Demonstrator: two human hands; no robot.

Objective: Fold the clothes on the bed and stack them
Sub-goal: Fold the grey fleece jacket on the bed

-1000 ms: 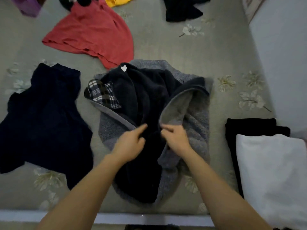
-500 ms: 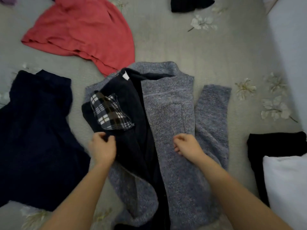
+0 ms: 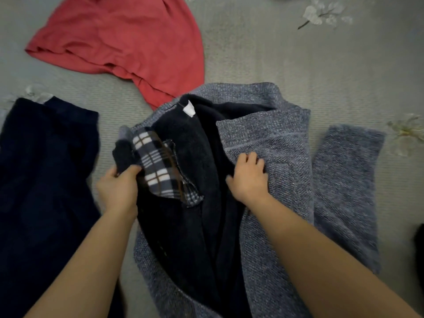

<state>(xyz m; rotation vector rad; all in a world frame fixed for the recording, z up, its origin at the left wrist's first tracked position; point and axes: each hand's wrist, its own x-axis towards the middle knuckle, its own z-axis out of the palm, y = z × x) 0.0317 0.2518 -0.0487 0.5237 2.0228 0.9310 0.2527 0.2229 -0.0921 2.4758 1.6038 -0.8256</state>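
A grey knit jacket (image 3: pixel 282 143) with a dark fleece lining lies in the middle of the bed, its front partly open. Its right front panel lies flat and one sleeve (image 3: pixel 344 191) stretches down the right side. My left hand (image 3: pixel 119 187) grips the jacket's turned-back left front edge, beside a plaid pocket lining (image 3: pixel 160 168). The fingers of my right hand (image 3: pixel 249 177) curl over the inner edge of the right front panel. A white label (image 3: pixel 189 110) shows at the collar.
A red garment (image 3: pixel 124 40) lies spread at the back left. A dark navy garment (image 3: pixel 43 180) lies flat at the left. The bed cover (image 3: pixel 321 65) is grey-green with pale flowers. A black piece of cloth (image 3: pixel 418 244) shows at the right edge.
The jacket's right front panel has been turned over from lining-up to knit-side-up. My left hand moved out to the left front edge; my right hand shifted up along the right panel. The view moved closer.
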